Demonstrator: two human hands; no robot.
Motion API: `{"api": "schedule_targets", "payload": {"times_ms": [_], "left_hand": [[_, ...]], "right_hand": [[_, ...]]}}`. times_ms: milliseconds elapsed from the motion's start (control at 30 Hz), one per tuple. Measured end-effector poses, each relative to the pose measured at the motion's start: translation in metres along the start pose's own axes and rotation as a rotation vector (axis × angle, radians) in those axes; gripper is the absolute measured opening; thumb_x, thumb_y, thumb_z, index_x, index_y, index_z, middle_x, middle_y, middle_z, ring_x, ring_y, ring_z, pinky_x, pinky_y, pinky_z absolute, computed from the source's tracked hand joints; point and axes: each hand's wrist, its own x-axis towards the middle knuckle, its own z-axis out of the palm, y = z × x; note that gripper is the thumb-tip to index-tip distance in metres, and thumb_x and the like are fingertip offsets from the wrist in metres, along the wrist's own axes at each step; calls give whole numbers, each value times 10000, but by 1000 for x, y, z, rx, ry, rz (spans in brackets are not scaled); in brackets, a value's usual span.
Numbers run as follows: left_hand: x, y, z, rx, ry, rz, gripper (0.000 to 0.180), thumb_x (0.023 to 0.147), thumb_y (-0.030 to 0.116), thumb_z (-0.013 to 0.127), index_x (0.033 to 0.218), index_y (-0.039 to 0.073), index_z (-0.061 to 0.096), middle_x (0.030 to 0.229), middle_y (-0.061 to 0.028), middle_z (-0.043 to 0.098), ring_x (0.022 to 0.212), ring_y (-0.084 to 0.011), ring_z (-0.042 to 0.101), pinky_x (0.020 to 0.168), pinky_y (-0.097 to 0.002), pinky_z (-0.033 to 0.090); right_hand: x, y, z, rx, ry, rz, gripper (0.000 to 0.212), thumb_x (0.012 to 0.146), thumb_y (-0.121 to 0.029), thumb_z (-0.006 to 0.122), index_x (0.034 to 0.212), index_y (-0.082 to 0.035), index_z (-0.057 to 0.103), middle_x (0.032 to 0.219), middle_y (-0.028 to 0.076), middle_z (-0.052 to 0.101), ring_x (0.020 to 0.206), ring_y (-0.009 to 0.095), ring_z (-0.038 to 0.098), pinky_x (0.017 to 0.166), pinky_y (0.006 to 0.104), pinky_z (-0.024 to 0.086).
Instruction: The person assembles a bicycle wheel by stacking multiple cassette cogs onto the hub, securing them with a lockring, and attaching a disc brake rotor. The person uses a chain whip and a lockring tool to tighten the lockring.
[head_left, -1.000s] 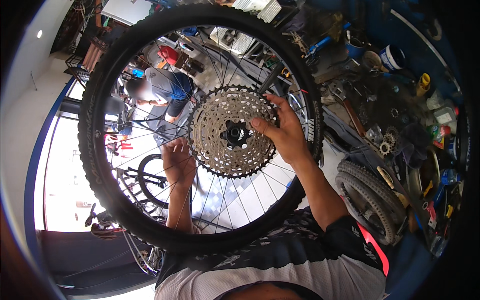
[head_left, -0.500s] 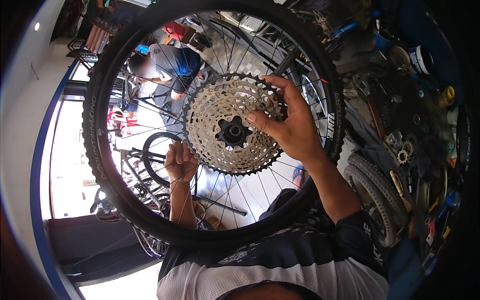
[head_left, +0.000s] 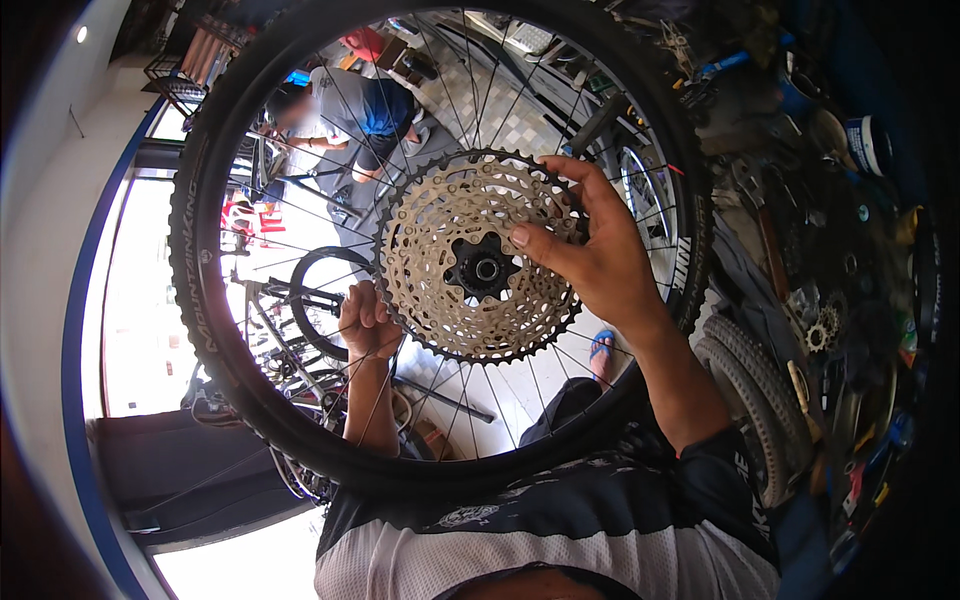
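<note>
A bicycle wheel with a black knobby tire point(head_left: 192, 240) stands upright in front of me, its spokes crossing most of the view. At its centre sits a large silver-and-black cassette point(head_left: 430, 230) around a black hub end point(head_left: 480, 268). My right hand point(head_left: 605, 255) grips the cassette's right side, thumb on its face and index finger over the toothed top edge. My left hand point(head_left: 367, 318) shows through the spokes beside the cassette's lower left edge. Its fingers are curled closed; what they hold, if anything, is hidden.
Beyond the spokes a person point(head_left: 350, 110) bends over a bicycle. A bike wheel point(head_left: 297, 290) and frame parts stand at the left. On the right are stacked tires point(head_left: 745, 390), a small sprocket point(head_left: 822, 330), a white tub point(head_left: 868, 145) and crowded tools.
The wheel and cassette have shifted slightly right and down in view, along with both hands. My right hand keeps its grip on the cassette.
</note>
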Motion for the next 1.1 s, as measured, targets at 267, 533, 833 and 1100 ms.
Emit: {"api": "schedule_targets", "payload": {"times_ms": [267,533,833,1100], "left_hand": [[-3,2,-4,96,64,-6,474,1080,427,535,690,164,470,676,-11,532,652,-141,564,638,-284,519],[-7,2,-9,82,193,15,446,1068,378,571,692,152,485,609,43,485,628,-100,553,659,-283,556],[-4,-1,-10,6,68,-4,491,1080,398,540,658,160,462,672,-13,532,649,-137,569,919,-427,582],[-2,4,-8,32,53,-25,506,1083,407,524,644,164,456,665,-22,545,646,-163,590,940,-450,575]], "right_hand": [[1,13,-2,57,-11,13,659,888,-146,829,1417,2,466,1106,101,624,999,128,648,856,275,564],[1,21,-1,145,-3,38,686,884,-143,827,1433,7,443,1100,90,612,1003,124,637,870,278,553],[9,22,-7,79,-63,-3,704,867,-142,830,1436,6,443,1079,84,606,993,121,630,867,276,539],[10,31,-6,176,-60,10,695,870,-123,821,1437,7,441,1077,86,614,968,125,648,853,288,555]]}}
